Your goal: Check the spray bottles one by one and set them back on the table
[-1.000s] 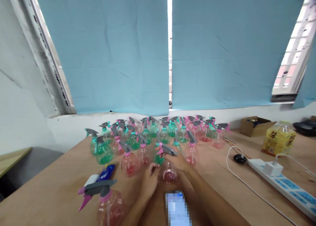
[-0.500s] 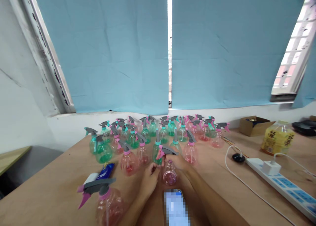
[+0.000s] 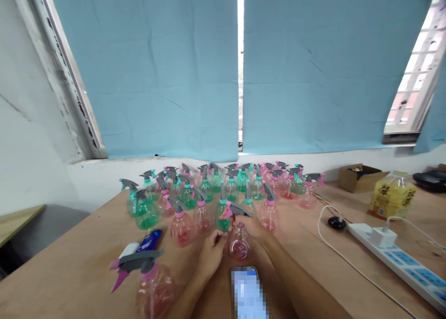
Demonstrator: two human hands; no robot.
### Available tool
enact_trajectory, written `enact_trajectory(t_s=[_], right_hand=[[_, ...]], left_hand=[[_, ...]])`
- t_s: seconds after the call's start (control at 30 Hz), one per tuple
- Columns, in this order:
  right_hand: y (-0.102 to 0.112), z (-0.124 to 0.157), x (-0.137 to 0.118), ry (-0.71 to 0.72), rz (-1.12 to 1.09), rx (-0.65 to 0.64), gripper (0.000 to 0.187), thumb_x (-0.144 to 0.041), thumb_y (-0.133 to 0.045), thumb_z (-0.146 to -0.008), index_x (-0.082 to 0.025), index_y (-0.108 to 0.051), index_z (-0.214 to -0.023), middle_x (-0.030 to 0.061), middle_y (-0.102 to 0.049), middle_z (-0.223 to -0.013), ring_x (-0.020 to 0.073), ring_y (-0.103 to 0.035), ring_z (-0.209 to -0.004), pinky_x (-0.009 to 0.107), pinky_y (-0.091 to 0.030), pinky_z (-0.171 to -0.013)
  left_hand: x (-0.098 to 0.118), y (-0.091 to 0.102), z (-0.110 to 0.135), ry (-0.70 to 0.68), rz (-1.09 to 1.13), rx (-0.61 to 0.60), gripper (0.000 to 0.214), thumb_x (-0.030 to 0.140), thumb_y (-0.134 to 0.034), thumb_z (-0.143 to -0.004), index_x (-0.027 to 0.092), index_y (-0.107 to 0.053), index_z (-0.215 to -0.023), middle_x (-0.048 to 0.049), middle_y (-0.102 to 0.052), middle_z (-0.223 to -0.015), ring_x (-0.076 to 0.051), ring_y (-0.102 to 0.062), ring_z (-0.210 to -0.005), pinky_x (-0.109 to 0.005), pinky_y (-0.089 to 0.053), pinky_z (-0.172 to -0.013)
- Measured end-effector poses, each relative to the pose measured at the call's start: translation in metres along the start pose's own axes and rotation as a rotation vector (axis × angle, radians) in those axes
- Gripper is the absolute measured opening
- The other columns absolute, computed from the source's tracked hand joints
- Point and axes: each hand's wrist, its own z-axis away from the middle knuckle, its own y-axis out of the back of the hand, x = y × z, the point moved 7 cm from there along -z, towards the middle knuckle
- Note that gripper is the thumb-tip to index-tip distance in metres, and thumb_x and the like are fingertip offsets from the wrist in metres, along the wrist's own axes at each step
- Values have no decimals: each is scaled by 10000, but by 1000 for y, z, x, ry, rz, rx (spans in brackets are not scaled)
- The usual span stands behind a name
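Observation:
A pink spray bottle [image 3: 239, 245] with a grey trigger head stands on the wooden table [image 3: 306, 249] just in front of me. My right hand [image 3: 251, 227] is closed over its neck and trigger head. My left hand [image 3: 212, 254] rests beside the bottle's left side with its fingertips touching the body. Behind it stands a crowd of several green and pink spray bottles [image 3: 223, 189]. Another pink spray bottle [image 3: 153, 284] stands near the front left edge.
A phone [image 3: 248, 293] lies between my forearms. A blue and white tube [image 3: 144, 244] lies at left. At right are a white power strip [image 3: 397, 256] with cable, a black puck [image 3: 337, 223], an oil jug [image 3: 392, 200] and a cardboard box [image 3: 358, 177].
The view shifted slightly; both hands stay on the pink bottle with almost no movement.

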Motion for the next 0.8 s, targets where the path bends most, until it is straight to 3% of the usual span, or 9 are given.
enact_trajectory(t_s=[0.1,0.3,0.53,0.8], right_hand=[[-2,0,0,1,-10,-17,305,-164,-476,-601,-166,-695,-813,-6,-624,-596,133,-554,-536,239,-328,-524],[0,0,3,8,-51,39,199,-155,-489,-604,-163,-668,-691,2,-623,-623,133,-577,-552,233,-333,-516],[-4,-1,-4,36,-14,-14,335,-149,-490,-613,-184,-716,-858,-10,-642,-597,135,-565,-543,235,-375,-531],[-4,0,5,-15,-55,33,155,-172,-504,-613,-182,-652,-657,3,-649,-666,136,-579,-560,241,-387,-525]], left_hand=[[0,0,0,-4,1,5,336,470,-510,-883,185,-525,-705,54,-497,-602,-111,-442,-523,-224,-322,-556],[-1,0,1,-10,-2,0,343,484,-508,-882,186,-530,-713,53,-495,-598,-113,-441,-530,-222,-324,-554],[-6,0,-1,5,0,-5,355,509,-507,-872,185,-538,-732,51,-497,-606,-116,-440,-533,-224,-326,-558],[-1,0,2,11,-20,3,362,523,-505,-872,194,-522,-722,56,-488,-609,-121,-441,-545,-230,-330,-577]])
